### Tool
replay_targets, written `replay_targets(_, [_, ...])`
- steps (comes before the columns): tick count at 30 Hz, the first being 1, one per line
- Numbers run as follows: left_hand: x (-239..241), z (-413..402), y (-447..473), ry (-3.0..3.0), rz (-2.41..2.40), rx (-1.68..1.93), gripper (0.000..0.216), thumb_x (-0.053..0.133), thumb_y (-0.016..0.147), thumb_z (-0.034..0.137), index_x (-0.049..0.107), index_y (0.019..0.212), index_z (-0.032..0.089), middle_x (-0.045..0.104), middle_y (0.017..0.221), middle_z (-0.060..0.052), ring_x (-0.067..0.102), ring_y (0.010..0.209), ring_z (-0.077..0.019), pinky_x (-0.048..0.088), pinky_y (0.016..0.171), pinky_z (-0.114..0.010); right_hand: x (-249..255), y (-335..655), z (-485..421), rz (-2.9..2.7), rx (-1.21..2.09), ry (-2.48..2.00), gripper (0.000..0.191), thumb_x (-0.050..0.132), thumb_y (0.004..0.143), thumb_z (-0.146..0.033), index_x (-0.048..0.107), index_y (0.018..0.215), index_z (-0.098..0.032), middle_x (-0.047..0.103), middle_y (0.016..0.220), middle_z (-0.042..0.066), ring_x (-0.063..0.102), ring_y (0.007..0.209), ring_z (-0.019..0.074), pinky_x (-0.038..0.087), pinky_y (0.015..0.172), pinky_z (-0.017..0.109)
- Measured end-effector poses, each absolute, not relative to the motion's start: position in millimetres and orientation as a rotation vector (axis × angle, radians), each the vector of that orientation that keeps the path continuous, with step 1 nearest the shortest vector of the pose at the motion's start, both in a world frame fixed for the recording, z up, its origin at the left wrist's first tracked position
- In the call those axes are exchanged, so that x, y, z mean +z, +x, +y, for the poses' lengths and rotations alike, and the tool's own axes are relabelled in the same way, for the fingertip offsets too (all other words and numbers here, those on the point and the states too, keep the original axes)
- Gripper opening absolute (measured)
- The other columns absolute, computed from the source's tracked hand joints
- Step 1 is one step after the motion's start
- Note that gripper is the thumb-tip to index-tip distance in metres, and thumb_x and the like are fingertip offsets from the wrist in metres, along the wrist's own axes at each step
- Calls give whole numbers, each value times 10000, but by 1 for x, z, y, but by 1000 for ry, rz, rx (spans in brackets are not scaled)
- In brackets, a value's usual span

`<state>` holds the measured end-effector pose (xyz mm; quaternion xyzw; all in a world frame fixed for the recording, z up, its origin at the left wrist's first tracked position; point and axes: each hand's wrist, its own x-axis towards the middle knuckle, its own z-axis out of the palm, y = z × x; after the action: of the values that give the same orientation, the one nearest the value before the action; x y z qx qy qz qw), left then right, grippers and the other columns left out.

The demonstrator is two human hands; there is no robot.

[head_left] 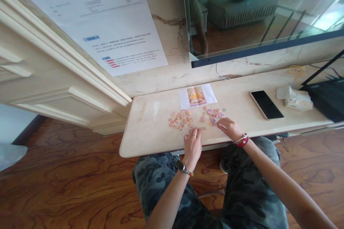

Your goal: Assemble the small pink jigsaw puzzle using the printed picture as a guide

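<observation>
Two heaps of small pastel jigsaw pieces lie on a pale marble ledge [150, 128]: a left heap [180, 118] and a right heap [213, 113]. Behind them sits a printed picture sheet [197, 96] with a yellow figure. My left hand [192, 145] rests flat near the ledge's front edge, fingers stretched toward a single piece [202, 128]. My right hand [228, 127] has its fingers curled, the tips touching pieces at the right heap's near edge; whether it holds one is unclear.
A dark phone [266, 104] lies face up to the right, with crumpled tissue [294, 98] and a black device [329, 96] beyond it. A large printed poster [107, 18] hangs on the wall. A glass panel [255, 7] stands behind the ledge. My knees are under the ledge.
</observation>
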<state>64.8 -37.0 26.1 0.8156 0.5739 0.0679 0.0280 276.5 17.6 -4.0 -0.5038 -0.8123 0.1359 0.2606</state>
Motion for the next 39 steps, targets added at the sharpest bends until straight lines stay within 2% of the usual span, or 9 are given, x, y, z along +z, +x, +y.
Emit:
replay_targets(4, [26,-37,64,2511,1742,205,459,322,810,95,328,1252,220,438,1216,-90,359,1154,-186,364,865,-356,-8,279,16,-2172,326,-1413,198,425,811,-281,603,847,-201,624,866,65,552,847,161,446,759,308])
replay_targets(9, [18,-39,61,2529,1737,235,467,294,808,67,348,1244,226,403,1265,-81,335,1183,-183,358,895,-357,-11,308,19,-2025,256,-1582,230,415,807,-294,609,859,-181,629,840,68,561,790,161,454,742,295])
replay_targets(15, [9,-43,60,2526,1756,243,518,322,784,51,313,1274,218,360,1314,-80,295,1221,-196,316,959,-384,-13,330,26,-2024,295,-1582,228,413,793,-284,609,855,-186,633,860,61,568,801,159,456,752,297])
replay_targets(24, [8,-42,61,2504,1779,212,476,305,809,96,328,1269,219,361,1318,-65,228,1255,-226,291,974,-440,-15,329,29,-1996,276,-1592,228,407,784,-255,610,847,-172,622,884,72,566,829,161,451,759,294])
replay_targets(30, [4,-42,61,2536,1788,202,490,304,797,73,332,1265,214,363,1316,-65,235,1252,-222,271,990,-452,-13,332,48,-1913,187,-1642,224,434,760,-246,611,874,-170,600,879,66,557,663,136,459,670,288])
replay_targets(33, [4,-42,62,2540,1797,188,494,303,796,80,322,1270,218,358,1317,-67,224,1256,-223,260,992,-472,-15,330,70,-1959,180,-1683,244,473,733,-249,605,914,-152,575,913,90,551,661,142,454,660,297])
replay_targets(39, [11,-42,63,2533,1793,164,485,316,809,126,301,1279,246,356,1312,-69,219,1256,-229,253,987,-493,-22,328,94,-2055,221,-1718,149,482,722,-224,598,746,-134,573,799,104,542,703,162,436,667,282])
